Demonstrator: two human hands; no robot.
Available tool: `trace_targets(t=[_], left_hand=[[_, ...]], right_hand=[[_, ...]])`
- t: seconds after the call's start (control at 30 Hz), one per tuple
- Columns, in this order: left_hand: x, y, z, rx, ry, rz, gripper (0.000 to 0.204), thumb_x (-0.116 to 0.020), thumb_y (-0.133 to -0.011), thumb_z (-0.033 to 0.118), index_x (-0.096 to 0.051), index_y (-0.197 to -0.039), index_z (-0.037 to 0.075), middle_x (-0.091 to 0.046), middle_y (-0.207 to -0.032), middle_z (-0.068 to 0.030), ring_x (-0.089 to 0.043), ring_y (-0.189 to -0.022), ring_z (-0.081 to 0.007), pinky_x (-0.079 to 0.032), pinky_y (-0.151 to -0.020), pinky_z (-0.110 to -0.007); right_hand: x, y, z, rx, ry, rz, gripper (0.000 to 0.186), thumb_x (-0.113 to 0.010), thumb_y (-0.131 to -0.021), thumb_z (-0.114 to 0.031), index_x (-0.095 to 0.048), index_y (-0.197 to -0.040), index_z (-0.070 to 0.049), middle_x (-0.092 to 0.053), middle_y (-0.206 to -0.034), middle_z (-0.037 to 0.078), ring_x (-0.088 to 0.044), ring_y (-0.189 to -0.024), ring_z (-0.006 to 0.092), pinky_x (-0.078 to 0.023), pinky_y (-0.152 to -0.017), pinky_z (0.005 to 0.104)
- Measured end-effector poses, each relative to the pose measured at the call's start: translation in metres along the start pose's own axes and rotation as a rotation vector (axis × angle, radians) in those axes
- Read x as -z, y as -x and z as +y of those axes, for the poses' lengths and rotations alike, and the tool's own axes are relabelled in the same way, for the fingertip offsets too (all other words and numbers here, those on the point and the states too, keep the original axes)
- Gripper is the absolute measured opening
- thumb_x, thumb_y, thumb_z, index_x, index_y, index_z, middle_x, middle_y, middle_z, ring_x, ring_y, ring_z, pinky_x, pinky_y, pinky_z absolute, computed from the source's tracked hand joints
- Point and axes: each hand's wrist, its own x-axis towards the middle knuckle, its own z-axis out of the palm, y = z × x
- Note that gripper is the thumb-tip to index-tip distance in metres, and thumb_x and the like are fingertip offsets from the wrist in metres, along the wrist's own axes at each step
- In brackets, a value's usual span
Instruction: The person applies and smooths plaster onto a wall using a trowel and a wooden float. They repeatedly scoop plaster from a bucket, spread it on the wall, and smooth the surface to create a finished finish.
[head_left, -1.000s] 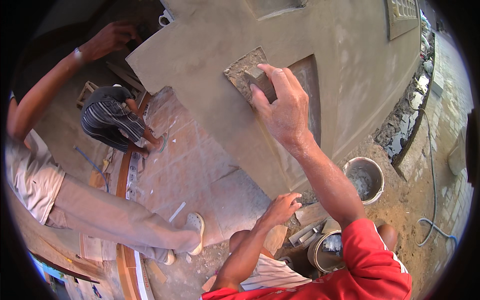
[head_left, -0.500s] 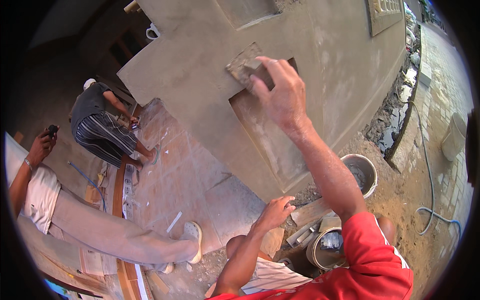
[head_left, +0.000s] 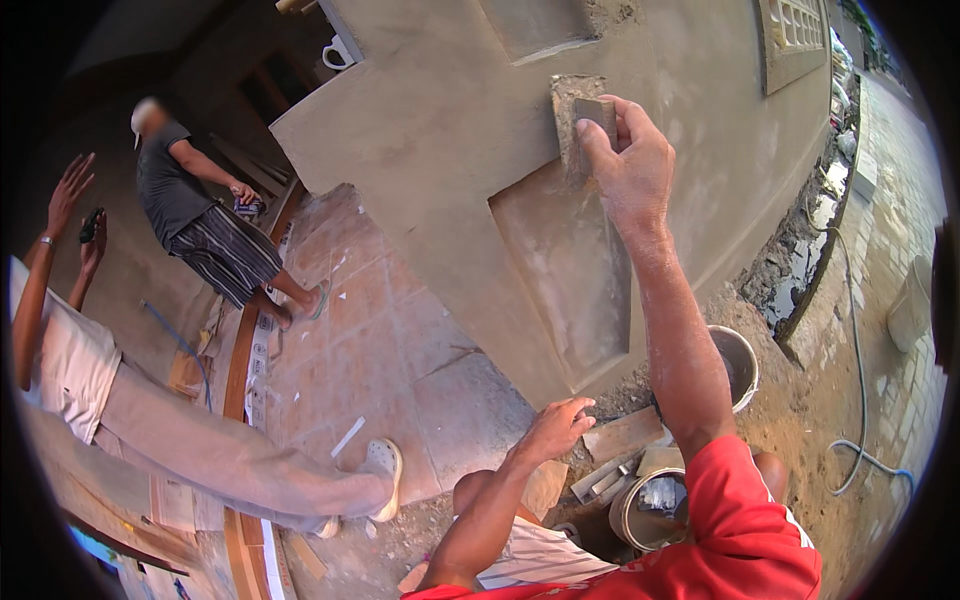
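My right hand [head_left: 637, 165] grips a plastering float [head_left: 568, 122] by its block handle, thumb on the near side and fingers curled behind. The float's rectangular board has a rough, crusted edge and stands nearly upright against the grey plastered wall [head_left: 430, 130]. It is at the top edge of a recessed rectangular panel [head_left: 565, 260], whose upper part it and my hand partly cover. Low down by my knee, my left hand [head_left: 556, 428] holds nothing, its fingers loosely stretched toward the wall's bottom corner. Just below that hand lies a flat piece of board [head_left: 543, 487].
Two buckets, one with wet grey mix [head_left: 752, 372] and one with murky water [head_left: 618, 520], stand beside my right arm. A hose [head_left: 855, 310] and a pale bucket [head_left: 912, 300] are far right. Two people, one standing [head_left: 165, 175] and one close by [head_left: 230, 440], are left.
My right hand has carried the float rightward and turned it more upright. The person at the back has straightened up, and the nearer one has raised a hand. My left hand stays put.
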Motion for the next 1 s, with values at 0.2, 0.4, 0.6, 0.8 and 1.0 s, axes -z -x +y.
trace_targets(t=[0.2,0.4,0.6,0.8,1.0], left_hand=[[-0.007,-0.006,-0.013,-0.009,0.027,0.009,0.04,-0.063,-0.092,0.023,-0.06,-0.126,0.001,-0.068,-0.096,-0.0168,-0.065,-0.088,-0.0289,-0.05,-0.083,-0.041],[-0.007,-0.01,-0.012,-0.036,0.034,0.005,0.039,-0.063,-0.092,0.022,-0.06,-0.125,0.0,-0.067,-0.092,-0.0152,-0.064,-0.084,-0.0274,-0.05,-0.082,-0.04],[-0.012,-0.01,-0.015,0.004,0.014,-0.009,0.039,-0.064,-0.092,0.021,-0.06,-0.125,0.001,-0.067,-0.09,-0.0141,-0.064,-0.082,-0.0258,-0.05,-0.08,-0.039],[-0.012,-0.013,-0.015,-0.043,0.047,0.018,0.039,-0.064,-0.091,0.022,-0.06,-0.123,0.0,-0.066,-0.085,-0.0159,-0.064,-0.079,-0.0295,-0.05,-0.078,-0.04],[-0.013,-0.02,-0.016,-0.017,0.014,-0.001,0.039,-0.063,-0.091,0.022,-0.059,-0.123,0.0,-0.067,-0.086,-0.0189,-0.065,-0.081,-0.0331,-0.05,-0.079,-0.042]], right_hand=[[-0.01,0.075,-0.01,0.181,0.127,-0.23,0.036,-0.071,-0.081,-0.011,-0.063,-0.113,0.003,-0.068,-0.093,0.016,-0.068,-0.078,0.0259,-0.053,-0.071,0.035],[-0.006,0.031,-0.016,0.025,0.018,-0.026,0.037,-0.071,-0.083,-0.013,-0.062,-0.114,0.004,-0.067,-0.093,0.019,-0.068,-0.081,0.0317,-0.054,-0.074,0.0398],[-0.009,0.08,-0.035,0.148,0.052,-0.384,0.036,-0.071,-0.082,-0.014,-0.063,-0.114,0.002,-0.067,-0.1,0.023,-0.068,-0.09,0.0358,-0.054,-0.08,0.0422],[0.013,-0.012,-0.02,-0.113,0.103,0.002,0.034,-0.065,-0.085,-0.019,-0.064,-0.106,0.007,-0.069,-0.083,0.024,-0.07,-0.08,0.0362,-0.054,-0.073,0.0403],[-0.008,0.061,-0.048,0.086,0.213,-0.244,0.034,-0.065,-0.085,-0.021,-0.064,-0.104,0.008,-0.069,-0.087,0.026,-0.069,-0.082,0.0396,-0.053,-0.074,0.044]])
